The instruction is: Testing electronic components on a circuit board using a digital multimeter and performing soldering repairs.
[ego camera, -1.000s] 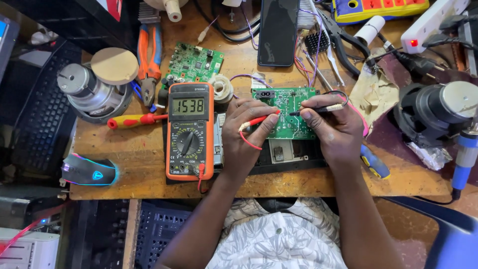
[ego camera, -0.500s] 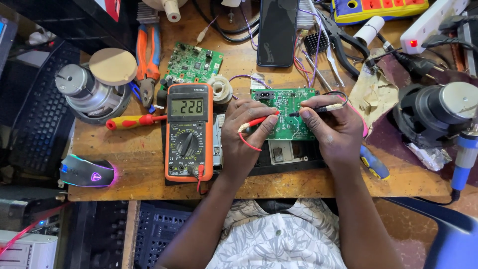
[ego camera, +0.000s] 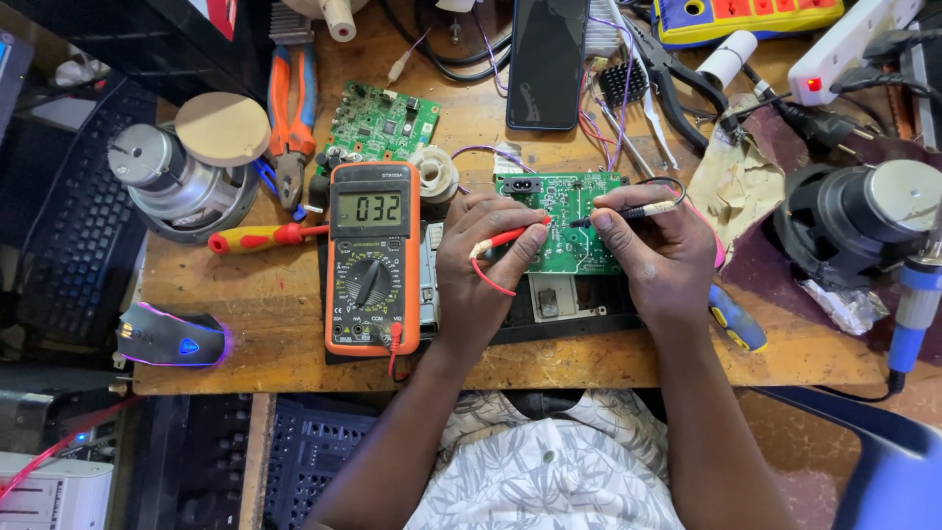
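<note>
Head view, looking straight down on a cluttered wooden workbench point(ego camera: 294, 363). Left hand point(ego camera: 486, 260) closed around a red multimeter probe point(ego camera: 502, 238), tip pressed to the green circuit board point(ego camera: 569, 221). Right hand point(ego camera: 662, 255) pinching a black probe point(ego camera: 628, 212) between thumb and fingers, tip also on the board, close to the red one. Board lying flat at bench centre atop a dark device casing point(ego camera: 569, 299), between the two hands. Orange-cased digital multimeter point(ego camera: 373, 257) just left of the left hand, display lit, red lead curling from its base. Second green circuit board point(ego camera: 381, 123) beyond the meter; red-and-yellow screwdriver point(ego camera: 260, 238) to its left. Orange-handled pliers point(ego camera: 292, 113), black phone point(ego camera: 546, 61), solder spool point(ego camera: 432, 172) further back. Computer mouse point(ego camera: 172, 336) at the near-left edge. Blue-handled soldering iron point(ego camera: 915, 309) far right.
</note>
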